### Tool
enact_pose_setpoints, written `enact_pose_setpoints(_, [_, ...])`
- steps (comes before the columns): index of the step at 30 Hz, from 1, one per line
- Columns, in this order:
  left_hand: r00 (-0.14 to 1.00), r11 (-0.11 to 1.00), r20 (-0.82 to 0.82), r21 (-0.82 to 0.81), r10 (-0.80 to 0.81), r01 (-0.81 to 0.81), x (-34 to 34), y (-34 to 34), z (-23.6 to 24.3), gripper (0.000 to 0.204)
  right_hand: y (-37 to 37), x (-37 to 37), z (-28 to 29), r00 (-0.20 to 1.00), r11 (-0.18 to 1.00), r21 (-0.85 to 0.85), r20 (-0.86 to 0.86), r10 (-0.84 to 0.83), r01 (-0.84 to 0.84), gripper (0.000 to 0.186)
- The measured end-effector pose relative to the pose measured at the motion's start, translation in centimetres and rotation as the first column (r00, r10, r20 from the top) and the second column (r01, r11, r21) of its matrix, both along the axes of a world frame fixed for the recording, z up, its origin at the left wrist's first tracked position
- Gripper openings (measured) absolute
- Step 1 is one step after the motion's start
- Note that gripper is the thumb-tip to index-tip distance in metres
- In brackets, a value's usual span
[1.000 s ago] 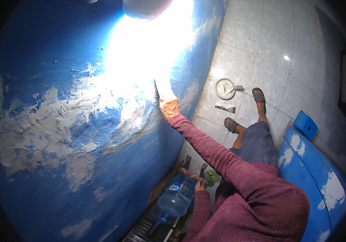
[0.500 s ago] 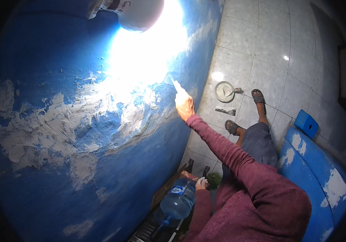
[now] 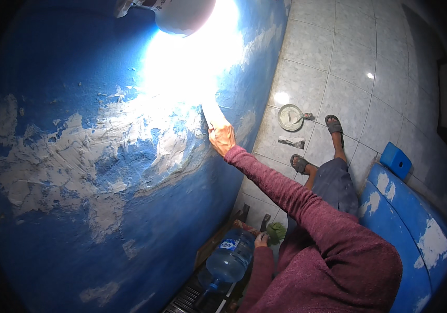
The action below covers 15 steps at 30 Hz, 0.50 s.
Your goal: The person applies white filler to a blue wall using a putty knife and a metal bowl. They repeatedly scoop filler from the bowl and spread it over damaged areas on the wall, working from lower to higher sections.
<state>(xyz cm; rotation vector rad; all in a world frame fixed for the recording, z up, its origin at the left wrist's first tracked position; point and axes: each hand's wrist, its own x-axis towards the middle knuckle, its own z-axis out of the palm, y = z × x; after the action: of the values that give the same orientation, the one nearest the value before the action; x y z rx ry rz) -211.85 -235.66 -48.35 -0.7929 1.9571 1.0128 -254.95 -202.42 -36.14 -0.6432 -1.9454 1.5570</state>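
My right hand (image 3: pixel 222 136) is stretched out to the blue wall (image 3: pixel 181 229), closed around a slim, pale scraper (image 3: pixel 211 112). Glare washes out the scraper's far end where it meets the wall. Rough white and grey patches (image 3: pixel 35 177) spread over the wall left of this hand. Low down, my left hand (image 3: pixel 261 240) has its fingers curled, beside a large clear blue water bottle (image 3: pixel 227 261) and a crumpled green thing (image 3: pixel 276 232). What it holds, if anything, is too small to make out.
A bright lamp (image 3: pixel 184 18) sticks out at the top. On the tiled floor (image 3: pixel 348 68) lie a round dish (image 3: pixel 290 118) with a tool across its rim and a dark flat strip (image 3: pixel 292 142). A blue stool (image 3: pixel 395 160) stands by a patchy blue surface (image 3: pixel 416 224) at right.
My right hand has slid left and slightly down along the wall with the scraper. Near the bottle, my left hand has shifted a little, and more of the green thing shows.
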Motion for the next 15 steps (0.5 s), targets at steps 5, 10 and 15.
enact_pose_setpoints(5, [0.998,0.998,0.037,-0.037,-0.048,0.050,-2.6,3.4,2.5,0.035,-0.6,2.5,-0.6,0.985,0.993,0.109,-0.160,0.066,-0.049,0.031])
enact_pose_setpoints(10, [0.998,0.998,-0.055,0.041,0.043,-0.041,-3.7,4.4,4.0,0.034,0.4,3.7,-3.3,0.982,0.980,0.198,-0.177,0.064,-0.028,0.040])
enact_pose_setpoints(15, [0.990,0.989,-0.070,0.094,0.124,-0.117,-2.0,3.2,3.7,0.032,3.2,0.2,-3.5,0.983,0.944,0.328,-0.183,0.018,0.043,0.045])
